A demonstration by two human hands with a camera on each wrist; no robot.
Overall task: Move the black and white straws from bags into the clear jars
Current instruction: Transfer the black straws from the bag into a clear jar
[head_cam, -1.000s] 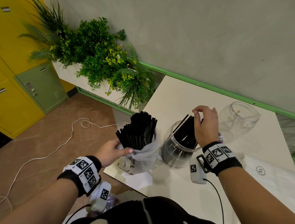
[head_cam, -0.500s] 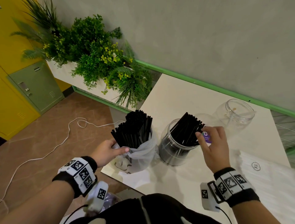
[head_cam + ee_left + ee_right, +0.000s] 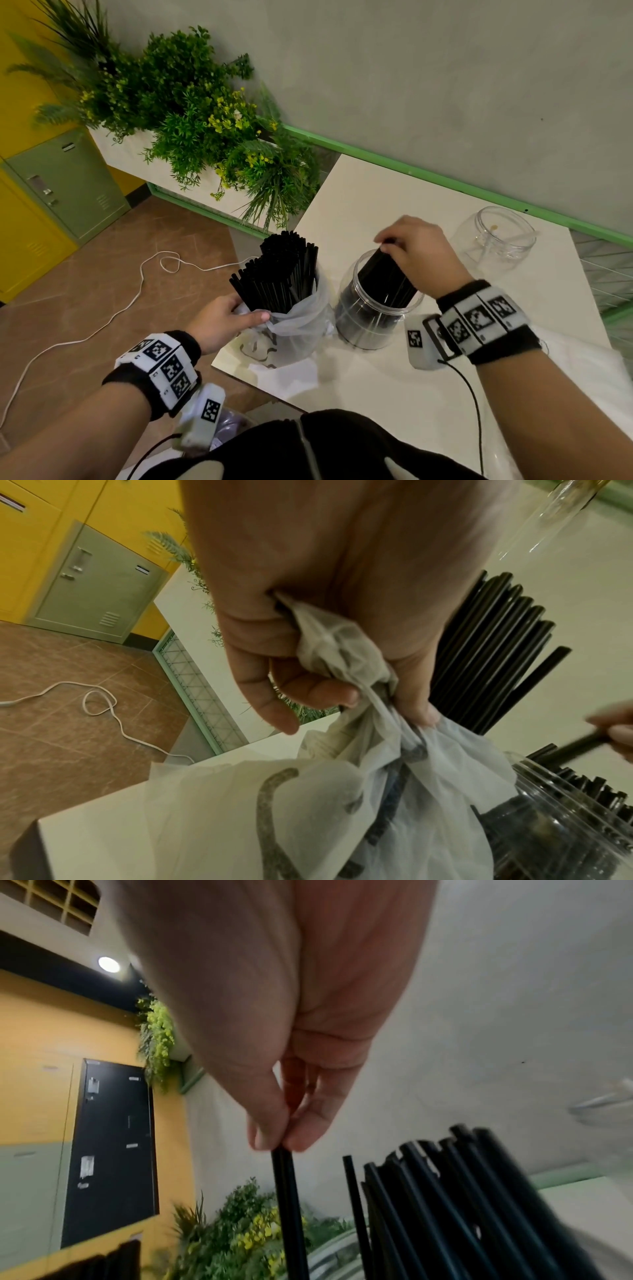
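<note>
Pale bench: left hand bunching bag neck upright; right hand pinching black straws, lowering into jar beneath fingers.

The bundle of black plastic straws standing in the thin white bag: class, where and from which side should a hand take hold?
Pinch a few of the black plastic straws near their top ends, coming from above. They stand nearly upright and rise clear of the thin white bag, whose gathered rim the left hand grips, so lower lengths are wrapped.
</note>
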